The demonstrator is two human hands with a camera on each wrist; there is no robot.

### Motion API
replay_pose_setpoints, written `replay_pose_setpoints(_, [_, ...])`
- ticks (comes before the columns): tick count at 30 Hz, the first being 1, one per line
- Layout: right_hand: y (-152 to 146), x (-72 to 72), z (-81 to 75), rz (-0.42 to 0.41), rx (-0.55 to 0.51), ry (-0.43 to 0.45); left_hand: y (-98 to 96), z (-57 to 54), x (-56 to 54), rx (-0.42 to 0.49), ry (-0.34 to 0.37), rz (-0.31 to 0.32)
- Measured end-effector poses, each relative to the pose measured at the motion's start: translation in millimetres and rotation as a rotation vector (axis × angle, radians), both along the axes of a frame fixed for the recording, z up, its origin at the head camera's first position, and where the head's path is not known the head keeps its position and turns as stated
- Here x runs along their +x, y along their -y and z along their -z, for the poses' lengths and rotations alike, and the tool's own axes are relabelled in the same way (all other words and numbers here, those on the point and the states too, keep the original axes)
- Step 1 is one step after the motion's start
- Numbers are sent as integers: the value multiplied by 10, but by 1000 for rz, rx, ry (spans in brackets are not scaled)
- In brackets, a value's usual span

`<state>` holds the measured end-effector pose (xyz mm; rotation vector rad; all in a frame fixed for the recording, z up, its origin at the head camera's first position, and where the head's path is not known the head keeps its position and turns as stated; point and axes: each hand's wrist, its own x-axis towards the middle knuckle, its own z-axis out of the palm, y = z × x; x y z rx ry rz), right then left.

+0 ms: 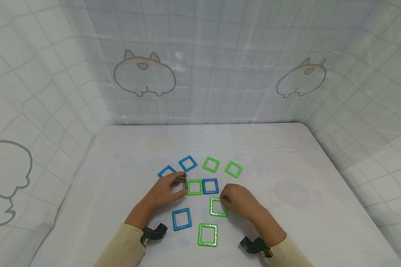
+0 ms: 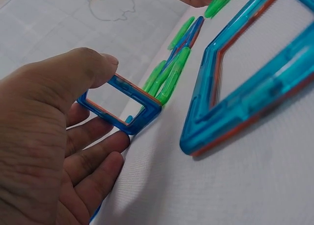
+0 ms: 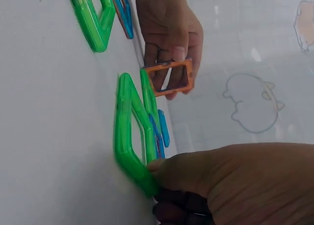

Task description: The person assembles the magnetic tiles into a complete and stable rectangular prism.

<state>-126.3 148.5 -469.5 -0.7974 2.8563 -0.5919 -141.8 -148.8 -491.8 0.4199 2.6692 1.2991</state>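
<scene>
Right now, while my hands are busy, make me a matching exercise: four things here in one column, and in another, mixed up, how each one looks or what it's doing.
Column one
1. Left hand
2. Right hand
3. Square nearest the person
4. Sheet at the back

Column two
A. Green, flat, touched by neither hand
B. Holding a blue-and-orange square on edge
C. Bears animal drawings
D. Pinching a green square

Pairs: 1-B, 2-D, 3-A, 4-C
</scene>
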Motion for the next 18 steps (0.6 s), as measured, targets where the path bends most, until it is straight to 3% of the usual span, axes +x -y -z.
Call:
replay_pose_setpoints(8, [-45,-22,-39,88,-72,83,-2,11,6,-9,-14,1])
replay_pose_setpoints(18, [-79,-41,-46,102,-171,-21,-3,23,-6,-4,-10,4])
